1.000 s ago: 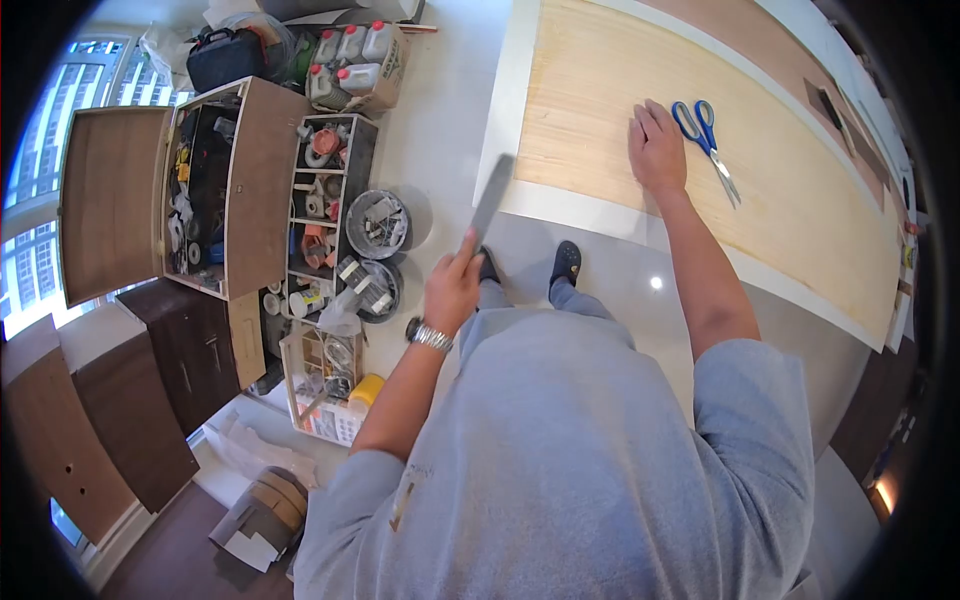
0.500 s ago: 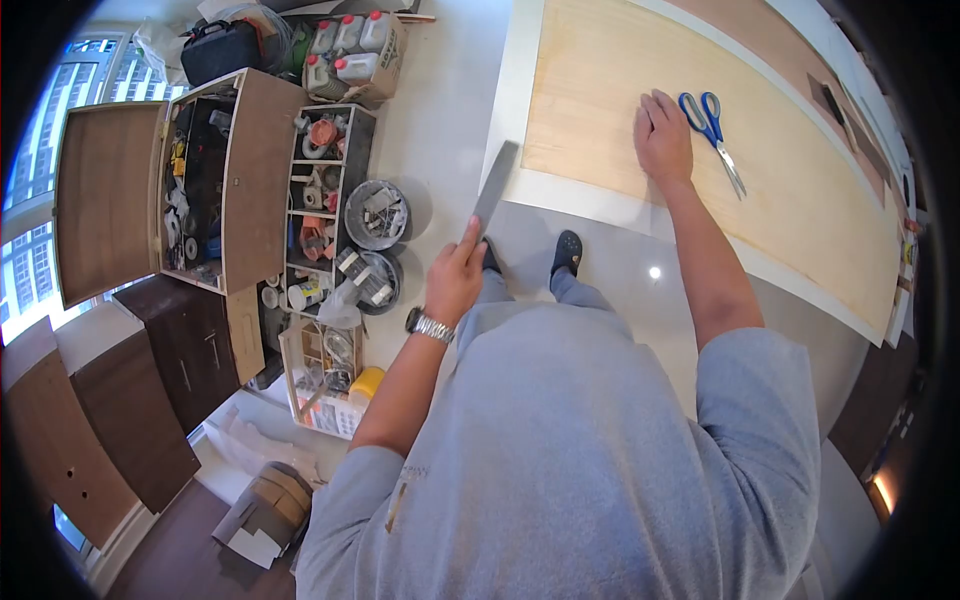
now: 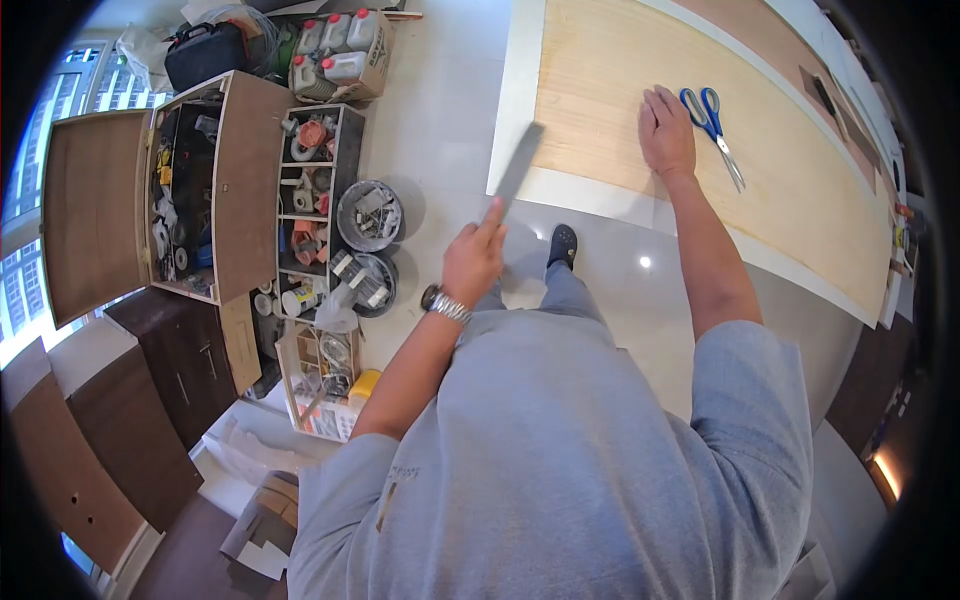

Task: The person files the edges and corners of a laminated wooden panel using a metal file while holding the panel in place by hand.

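Observation:
My left hand [image 3: 474,262], with a metal-banded watch at its wrist, grips a long flat grey tool [image 3: 522,160]. The tool slants up and to the right, its far end over the near left corner of the panel. My right hand [image 3: 668,135] lies flat on the pale wood panel [image 3: 600,70] with its white border, fingers stretched out and holding nothing. Just right of it, blue-handled scissors [image 3: 714,127] lie on the panel, blades pointing toward me.
At left stand an open wooden cabinet [image 3: 250,180], a shelf unit [image 3: 347,135] of fittings, two buckets [image 3: 370,215], a box of jugs [image 3: 375,65] and a black case [image 3: 205,55]. A dark tool [image 3: 825,97] lies on the far right of the panel.
My left hand has moved right and slightly up with the grey tool, whose far end is now over the panel's corner. My right hand remains on the panel. The view has shifted slightly.

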`<move>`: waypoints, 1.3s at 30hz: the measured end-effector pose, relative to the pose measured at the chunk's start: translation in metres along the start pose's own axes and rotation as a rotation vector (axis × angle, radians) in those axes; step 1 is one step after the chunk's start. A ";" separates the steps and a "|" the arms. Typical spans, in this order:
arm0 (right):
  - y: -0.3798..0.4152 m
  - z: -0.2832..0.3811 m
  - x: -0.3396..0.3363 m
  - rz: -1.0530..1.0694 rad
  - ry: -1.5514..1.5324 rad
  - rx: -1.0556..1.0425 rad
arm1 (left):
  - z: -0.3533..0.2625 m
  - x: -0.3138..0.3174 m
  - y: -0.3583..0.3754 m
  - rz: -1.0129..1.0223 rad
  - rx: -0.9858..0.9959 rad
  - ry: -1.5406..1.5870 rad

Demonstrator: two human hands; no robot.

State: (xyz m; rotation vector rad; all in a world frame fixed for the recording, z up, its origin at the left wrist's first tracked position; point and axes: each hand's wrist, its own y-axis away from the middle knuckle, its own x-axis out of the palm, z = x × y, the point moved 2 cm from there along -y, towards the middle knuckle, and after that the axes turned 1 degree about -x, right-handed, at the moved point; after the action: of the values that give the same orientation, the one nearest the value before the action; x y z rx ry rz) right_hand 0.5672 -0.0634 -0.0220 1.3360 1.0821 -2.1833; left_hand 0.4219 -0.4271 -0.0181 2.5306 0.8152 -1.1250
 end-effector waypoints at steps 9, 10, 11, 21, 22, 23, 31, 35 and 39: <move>0.000 0.003 -0.002 0.006 0.006 0.008 | 0.010 -0.024 0.026 0.053 -0.111 -0.027; 0.000 0.004 -0.002 0.014 -0.006 0.013 | 0.007 -0.019 0.021 0.024 -0.077 -0.013; 0.000 0.004 -0.004 0.021 -0.016 0.018 | 0.001 -0.009 0.011 -0.004 -0.042 0.004; 0.003 0.001 -0.005 -0.022 -0.049 -0.008 | -0.003 -0.019 0.037 -0.082 -0.061 0.041; 0.004 0.001 -0.006 -0.016 -0.040 -0.001 | -0.002 -0.016 0.037 -0.053 -0.082 0.023; 0.004 0.003 -0.007 -0.011 -0.034 0.001 | 0.000 -0.012 0.036 -0.028 -0.106 0.004; 0.001 -0.013 0.000 0.100 -0.045 -0.077 | -0.029 0.017 -0.002 -0.073 -0.017 -0.012; 0.028 -0.015 -0.016 0.172 0.080 -0.116 | 0.000 -0.002 0.046 -0.066 -0.125 -0.018; 0.029 -0.006 -0.021 0.210 0.078 -0.061 | -0.023 0.021 0.010 -0.117 -0.014 0.032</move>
State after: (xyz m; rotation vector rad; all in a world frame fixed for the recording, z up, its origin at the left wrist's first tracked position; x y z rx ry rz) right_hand 0.5999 -0.0792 -0.0182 1.4478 0.9794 -1.9474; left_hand 0.4531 -0.4172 -0.0181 2.5241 0.9867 -1.1123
